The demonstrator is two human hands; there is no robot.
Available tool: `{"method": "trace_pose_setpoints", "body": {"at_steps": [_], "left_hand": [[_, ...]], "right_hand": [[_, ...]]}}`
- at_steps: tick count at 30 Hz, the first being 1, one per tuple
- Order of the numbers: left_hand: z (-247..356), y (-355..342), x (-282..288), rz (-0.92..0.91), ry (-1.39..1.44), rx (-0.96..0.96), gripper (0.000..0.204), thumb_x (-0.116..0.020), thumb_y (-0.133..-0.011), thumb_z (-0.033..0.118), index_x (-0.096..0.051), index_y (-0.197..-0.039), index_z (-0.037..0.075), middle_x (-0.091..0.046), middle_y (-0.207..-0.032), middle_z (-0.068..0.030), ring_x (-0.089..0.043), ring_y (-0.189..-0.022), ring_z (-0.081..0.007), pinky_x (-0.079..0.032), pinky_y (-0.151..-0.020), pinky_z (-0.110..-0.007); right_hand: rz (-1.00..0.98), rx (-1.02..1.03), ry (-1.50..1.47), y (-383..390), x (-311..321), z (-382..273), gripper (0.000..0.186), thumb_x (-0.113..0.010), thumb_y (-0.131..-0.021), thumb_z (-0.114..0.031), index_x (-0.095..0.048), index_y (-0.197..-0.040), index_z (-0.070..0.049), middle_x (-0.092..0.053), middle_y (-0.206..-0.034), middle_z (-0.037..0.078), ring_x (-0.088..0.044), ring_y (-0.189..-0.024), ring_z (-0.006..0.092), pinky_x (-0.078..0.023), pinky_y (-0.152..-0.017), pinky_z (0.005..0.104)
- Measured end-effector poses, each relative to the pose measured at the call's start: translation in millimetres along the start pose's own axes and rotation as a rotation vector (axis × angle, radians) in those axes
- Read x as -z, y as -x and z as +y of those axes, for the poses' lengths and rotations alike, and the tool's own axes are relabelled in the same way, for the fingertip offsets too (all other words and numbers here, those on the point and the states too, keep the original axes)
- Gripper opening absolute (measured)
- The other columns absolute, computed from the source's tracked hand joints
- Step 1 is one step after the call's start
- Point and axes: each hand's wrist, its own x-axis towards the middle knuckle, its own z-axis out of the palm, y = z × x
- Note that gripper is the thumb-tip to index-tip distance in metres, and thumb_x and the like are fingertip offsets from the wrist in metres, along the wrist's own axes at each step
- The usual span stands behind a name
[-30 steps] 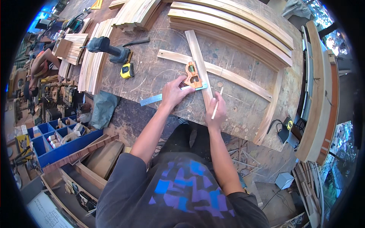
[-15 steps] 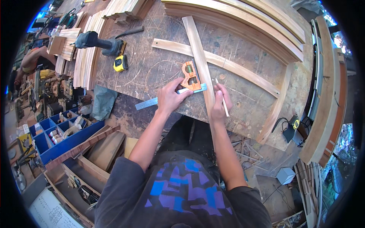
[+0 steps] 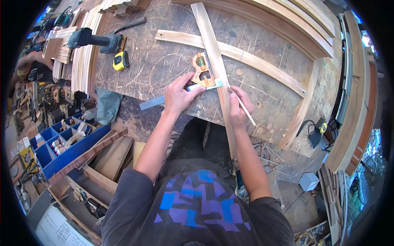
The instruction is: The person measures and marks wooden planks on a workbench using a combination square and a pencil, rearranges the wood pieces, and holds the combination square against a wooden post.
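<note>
My left hand (image 3: 179,93) grips an orange combination square (image 3: 202,70) and holds it against the left edge of a long wooden strip (image 3: 210,43). The square's steel blade (image 3: 152,103) sticks out to the left past my hand, and its other end lies across the strip. In my right hand (image 3: 240,108) is a pale pencil (image 3: 245,107), pinched between thumb and fingers, its tip at the strip beside the blade's end. The strip crosses a second wooden strip (image 3: 246,57) and runs off the bench's near edge toward my body.
A cordless drill (image 3: 98,41) and a yellow tape measure (image 3: 120,60) lie on the bench's left. Stacked boards (image 3: 287,28) line the far right. Another tape measure (image 3: 321,126) rests near the right edge. A blue divided box (image 3: 74,153) stands lower left. Another person's arm (image 3: 33,58) shows far left.
The pencil has come left, so its tip now meets the strip by the blade's end, and it leans more. My left hand keeps its hold on the square. The whole view has shifted slightly.
</note>
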Motion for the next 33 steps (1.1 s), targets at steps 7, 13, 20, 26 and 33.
{"method": "trace_pose_setpoints", "body": {"at_steps": [7, 13, 20, 26, 33], "left_hand": [[-2, -2, -1, -0.017, -0.038, -0.052, 0.059, -0.091, -0.07, 0.038, -0.073, -0.118, 0.009, -0.075, -0.095, -0.0114, -0.074, -0.083, -0.0263, -0.058, -0.072, -0.038], [-2, -2, 0, -0.002, -0.053, -0.105, 0.059, -0.09, -0.071, 0.039, -0.073, -0.12, 0.011, -0.075, -0.093, -0.0098, -0.074, -0.081, -0.0268, -0.058, -0.07, -0.039], [-8, -3, -2, 0.002, -0.047, -0.125, 0.058, -0.09, -0.072, 0.04, -0.073, -0.12, 0.014, -0.074, -0.09, -0.0083, -0.073, -0.08, -0.027, -0.057, -0.069, -0.039], [-8, -3, -2, -0.003, -0.048, -0.122, 0.058, -0.09, -0.071, 0.041, -0.073, -0.12, 0.014, -0.074, -0.09, -0.0077, -0.074, -0.079, -0.0267, -0.058, -0.069, -0.039], [-4, -1, 1, 0.015, -0.066, -0.129, 0.057, -0.09, -0.071, 0.041, -0.074, -0.119, 0.014, -0.075, -0.09, -0.0073, -0.074, -0.079, -0.0257, -0.058, -0.067, -0.038]], "right_hand": [[-0.014, -0.113, 0.016, 1, -2, -1, 0.021, -0.061, -0.093, -0.005, -0.072, -0.11, 0.0, -0.075, -0.096, 0.012, -0.07, -0.084, 0.0182, -0.054, -0.078, 0.0311], [0.02, -0.008, 0.097, 0, -5, -1, 0.019, -0.063, -0.092, -0.005, -0.071, -0.108, -0.001, -0.073, -0.095, 0.011, -0.07, -0.084, 0.0178, -0.054, -0.077, 0.031], [-0.002, -0.125, 0.11, 2, -8, -7, 0.017, -0.065, -0.091, -0.003, -0.071, -0.107, -0.001, -0.073, -0.094, 0.012, -0.071, -0.083, 0.0203, -0.054, -0.076, 0.0323], [0.019, -0.101, 0.119, 4, -9, 8, 0.016, -0.065, -0.091, -0.004, -0.073, -0.105, -0.002, -0.073, -0.095, 0.014, -0.071, -0.086, 0.0244, -0.055, -0.078, 0.0346], [0.005, -0.069, 0.12, 4, -9, 5, 0.016, -0.067, -0.091, -0.005, -0.073, -0.106, -0.003, -0.074, -0.099, 0.014, -0.071, -0.09, 0.0259, -0.055, -0.08, 0.0361]]}}
